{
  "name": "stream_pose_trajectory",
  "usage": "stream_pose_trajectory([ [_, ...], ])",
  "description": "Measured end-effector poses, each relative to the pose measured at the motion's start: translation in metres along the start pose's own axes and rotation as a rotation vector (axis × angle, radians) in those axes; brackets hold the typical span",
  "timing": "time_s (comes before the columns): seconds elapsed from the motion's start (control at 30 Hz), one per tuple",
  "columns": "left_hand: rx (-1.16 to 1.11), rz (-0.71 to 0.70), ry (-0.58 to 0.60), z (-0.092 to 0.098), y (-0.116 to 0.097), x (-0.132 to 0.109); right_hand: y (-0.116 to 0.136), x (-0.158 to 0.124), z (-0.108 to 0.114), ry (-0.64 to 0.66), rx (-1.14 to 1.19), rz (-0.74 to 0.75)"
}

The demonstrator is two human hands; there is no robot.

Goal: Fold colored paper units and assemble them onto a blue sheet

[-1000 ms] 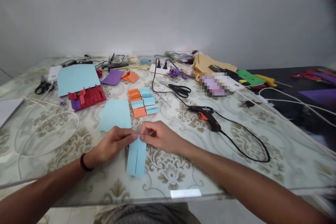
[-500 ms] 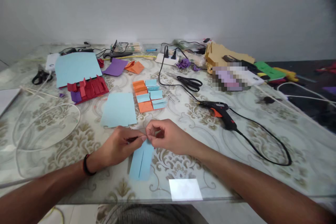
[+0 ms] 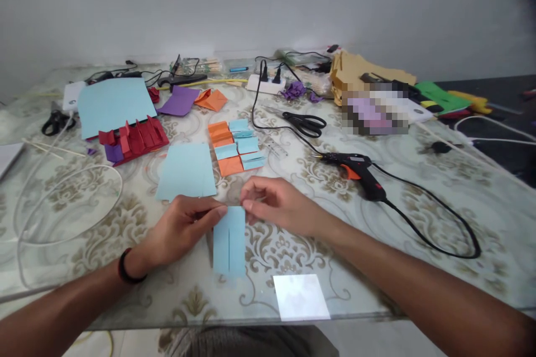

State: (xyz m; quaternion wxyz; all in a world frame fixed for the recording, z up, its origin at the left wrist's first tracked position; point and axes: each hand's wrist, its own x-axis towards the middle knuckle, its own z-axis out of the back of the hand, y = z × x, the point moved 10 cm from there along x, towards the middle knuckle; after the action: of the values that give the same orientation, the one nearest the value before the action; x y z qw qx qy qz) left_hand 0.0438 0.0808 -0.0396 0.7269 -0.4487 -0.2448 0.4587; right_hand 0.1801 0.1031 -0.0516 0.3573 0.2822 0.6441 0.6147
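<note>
A light-blue paper strip (image 3: pixel 229 242) with a dark lengthwise line down its middle is held up near the front of the table. My left hand (image 3: pixel 188 228), wearing a dark wristband, pinches its top left corner. At the top right corner, my right hand (image 3: pixel 278 204) has thumb and fingers closed on the edge. Just beyond the hands lies a larger light-blue sheet (image 3: pixel 187 170). Behind it to the right sits an orange and blue folded paper piece (image 3: pixel 235 148). A red folded paper piece (image 3: pixel 138 139) with raised flaps is farther left.
A black glue gun (image 3: pixel 355 170) with an orange trigger lies right, its cable looping forward. Black-handled scissors (image 3: pixel 305 122) are behind it, near a white power strip (image 3: pixel 267 84). A white cable (image 3: pixel 69 234) coils at left. Brown paper (image 3: pixel 368 75) is stacked at the back right.
My hands have moved apart along the strip's top edge, the right one shifting to the right. The strip now hangs straighter, with its top edge spread between them.
</note>
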Motion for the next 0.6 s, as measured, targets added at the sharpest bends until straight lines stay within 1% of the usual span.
stream_pose_trajectory([
  [0.13, -0.118, 0.086, 0.025, -0.008, 0.013, 0.001, -0.01, -0.003, -0.017, -0.006, 0.012, -0.036],
  [0.2, -0.186, 0.106, 0.028, -0.01, 0.018, 0.002, -0.011, -0.003, -0.023, 0.012, -0.005, -0.028],
  [0.3, -0.217, 0.093, 0.053, -0.012, 0.018, 0.002, -0.006, -0.003, -0.025, 0.008, -0.157, 0.027],
  [0.4, -0.255, 0.105, 0.141, -0.019, 0.015, 0.001, 0.0, -0.004, -0.027, 0.007, -0.277, 0.071],
  [0.5, -0.283, 0.139, 0.235, -0.027, 0.014, -0.001, -0.001, -0.007, -0.03, 0.029, -0.241, 0.054],
  [0.6, -0.276, 0.12, 0.27, -0.027, 0.012, -0.001, 0.001, -0.009, -0.028, 0.027, -0.205, 0.045],
])
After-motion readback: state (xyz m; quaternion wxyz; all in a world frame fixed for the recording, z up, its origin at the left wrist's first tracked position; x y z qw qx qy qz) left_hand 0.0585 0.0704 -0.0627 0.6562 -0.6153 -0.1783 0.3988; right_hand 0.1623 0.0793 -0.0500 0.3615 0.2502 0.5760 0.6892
